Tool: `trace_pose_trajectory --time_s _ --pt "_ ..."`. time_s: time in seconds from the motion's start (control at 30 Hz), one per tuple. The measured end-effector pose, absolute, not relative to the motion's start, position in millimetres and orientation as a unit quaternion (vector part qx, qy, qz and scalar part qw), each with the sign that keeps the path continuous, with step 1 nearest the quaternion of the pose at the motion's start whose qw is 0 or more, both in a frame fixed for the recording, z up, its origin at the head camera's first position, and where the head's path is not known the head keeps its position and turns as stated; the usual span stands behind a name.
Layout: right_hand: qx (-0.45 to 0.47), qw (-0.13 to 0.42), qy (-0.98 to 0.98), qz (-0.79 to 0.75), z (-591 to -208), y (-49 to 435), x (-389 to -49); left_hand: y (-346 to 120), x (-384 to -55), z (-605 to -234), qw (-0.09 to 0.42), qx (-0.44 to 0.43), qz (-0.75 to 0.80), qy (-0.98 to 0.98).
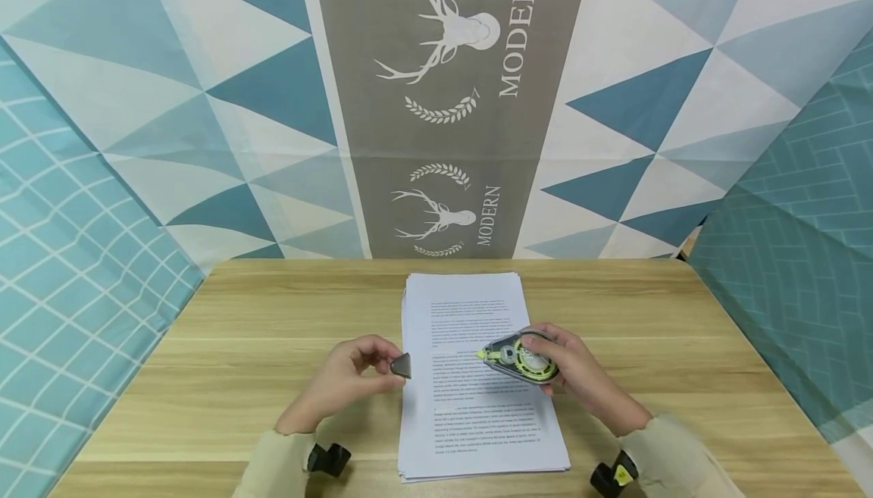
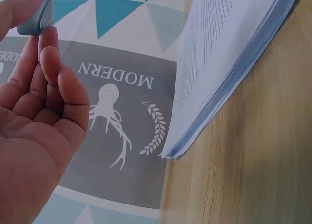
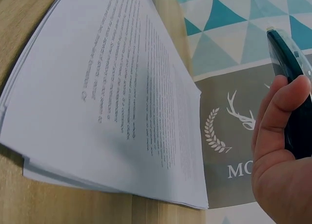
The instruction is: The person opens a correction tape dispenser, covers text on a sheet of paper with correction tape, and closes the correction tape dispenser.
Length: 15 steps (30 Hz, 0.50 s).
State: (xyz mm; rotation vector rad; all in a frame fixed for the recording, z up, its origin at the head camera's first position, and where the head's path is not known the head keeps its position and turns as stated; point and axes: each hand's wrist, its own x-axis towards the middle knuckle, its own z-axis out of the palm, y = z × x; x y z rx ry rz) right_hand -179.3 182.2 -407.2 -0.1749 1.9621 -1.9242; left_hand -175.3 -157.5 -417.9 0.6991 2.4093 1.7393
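The left hand [image 1: 341,378] pinches a small dark cap [image 1: 401,365] by the left edge of a stack of printed sheets [image 1: 487,426], while the right hand [image 1: 583,378] grips a correction tape dispenser [image 1: 521,358] over the stack's right side, tip [image 1: 481,354] pointing left.

correction tape [image 3: 290,58]: cut off, right-wrist view | page text [image 1: 480,392]: illegibly small

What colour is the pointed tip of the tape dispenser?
The tip of the tape dispenser is bright yellow-green, best seen in the head view.
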Motion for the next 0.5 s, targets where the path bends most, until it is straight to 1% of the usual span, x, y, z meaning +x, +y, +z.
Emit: trace_pose_trajectory --time_s 0.1,0.5 --pt "-0.062 0.192 0.7 -0.685 -407 180 -179 -155 -175 -418 0.052 0.224 0.569 0.789" --pt "-0.063 0.203 0.687 -0.695 -408 175 -179 -147 -176 -419 0.053 0.24 0.573 0.782"
